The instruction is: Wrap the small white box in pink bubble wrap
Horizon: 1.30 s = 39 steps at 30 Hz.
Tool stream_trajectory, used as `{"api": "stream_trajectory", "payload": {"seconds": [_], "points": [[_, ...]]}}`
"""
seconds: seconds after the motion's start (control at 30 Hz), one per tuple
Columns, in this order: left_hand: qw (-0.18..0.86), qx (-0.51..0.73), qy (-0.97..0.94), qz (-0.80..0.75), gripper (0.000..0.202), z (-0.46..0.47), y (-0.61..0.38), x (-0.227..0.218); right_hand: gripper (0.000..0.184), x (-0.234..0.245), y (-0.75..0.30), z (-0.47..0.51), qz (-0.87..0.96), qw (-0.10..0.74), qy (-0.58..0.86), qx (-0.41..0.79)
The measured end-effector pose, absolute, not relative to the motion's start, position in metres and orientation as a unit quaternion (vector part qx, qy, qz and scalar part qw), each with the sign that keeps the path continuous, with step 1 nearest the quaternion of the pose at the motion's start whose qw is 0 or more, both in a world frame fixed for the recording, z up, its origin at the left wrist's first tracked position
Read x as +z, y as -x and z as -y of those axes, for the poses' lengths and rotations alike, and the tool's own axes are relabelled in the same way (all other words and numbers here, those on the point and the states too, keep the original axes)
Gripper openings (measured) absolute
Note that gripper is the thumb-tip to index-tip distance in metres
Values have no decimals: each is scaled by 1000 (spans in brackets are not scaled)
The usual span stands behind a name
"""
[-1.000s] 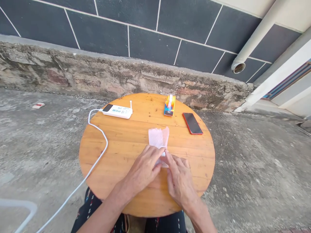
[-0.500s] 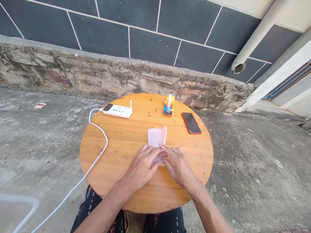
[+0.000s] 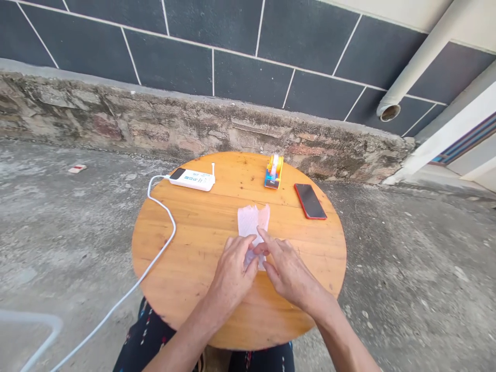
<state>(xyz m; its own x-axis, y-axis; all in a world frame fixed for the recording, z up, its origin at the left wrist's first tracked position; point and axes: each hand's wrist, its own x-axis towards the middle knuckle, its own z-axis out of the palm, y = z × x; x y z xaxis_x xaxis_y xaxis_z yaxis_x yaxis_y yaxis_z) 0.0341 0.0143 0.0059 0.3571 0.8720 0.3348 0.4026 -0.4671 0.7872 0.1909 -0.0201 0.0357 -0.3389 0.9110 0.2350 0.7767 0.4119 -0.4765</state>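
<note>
A thin, crinkled pinkish-white sheet (image 3: 248, 219), like tissue or soft film, lies on the round wooden table (image 3: 186, 289) in front of me. My left hand (image 3: 235, 266) rests over its near left part, fingers bent and thumb apart from them. From the right, my right hand (image 3: 287, 268) reaches over the sheet's near right part, its index finger stretched forward and its thumb spread away. The fingertips of both hands nearly meet above the sheet. My hands partly cover its near half, so their exact contact with it is hard to see.
A yellow and blue tape dispenser (image 3: 274, 173) stands at the table's back. To its right lies a red-edged phone (image 3: 310, 201). A white power bank-like device (image 3: 192, 179) with a white cable (image 3: 170, 227) sits back left. Behind runs a stone-based wall (image 3: 155, 126).
The view has shifted slightly, moving the scene right and down. My left thumb and fingers have spread apart a little, and my right index finger points farther forward over the sheet.
</note>
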Motion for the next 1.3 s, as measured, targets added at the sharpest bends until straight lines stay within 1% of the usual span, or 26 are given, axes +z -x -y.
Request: {"api": "stream_trajectory", "payload": {"seconds": [0.1, 0.17, 0.27, 0.33, 0.4, 0.43, 0.57, 0.63, 0.77, 0.87, 1.0, 1.13, 1.3], "points": [[287, 380, -763, -437, 34, -12, -38, 5, 73, 35, -193, 22, 799, 258, 521, 155], [270, 377, -765, -448, 31, -11, -39, 5, 66, 31, -196, 22, 780, 291, 529, 167], [243, 370, -773, -454, 30, -10, -41, 3, 51, 24, -203, 21, 735, 355, 553, 166], [231, 368, -778, -454, 30, -9, -41, 2, 39, 21, -209, 17, 718, 373, 572, 135], [222, 370, -781, -451, 30, -9, -41, 1, 31, 20, -214, 12, 723, 356, 583, 101], [218, 371, -783, -449, 30, -9, -41, 1, 29, 19, -216, 8, 732, 340, 584, 90], [200, 372, -790, -444, 27, -9, -41, 0, 36, 16, -218, -8, 771, 285, 564, 76], [192, 370, -793, -443, 26, -9, -42, 0, 34, 14, -216, -15, 782, 270, 558, 65], [185, 363, -801, -439, 23, -9, -42, 1, 25, 11, -214, -20, 784, 289, 549, 21], [189, 356, -806, -432, 21, -11, -42, 2, 24, 11, -212, -17, 793, 309, 526, -17], [201, 349, -811, -425, 20, -13, -39, 3, 24, 13, -209, -15, 809, 303, 500, -51], [216, 348, -810, -420, 21, -14, -37, 4, 21, 20, -206, -20, 829, 272, 486, -51], [227, 351, -808, -416, 20, -15, -38, 4, 19, 32, -201, -28, 846, 197, 495, -5]]}}
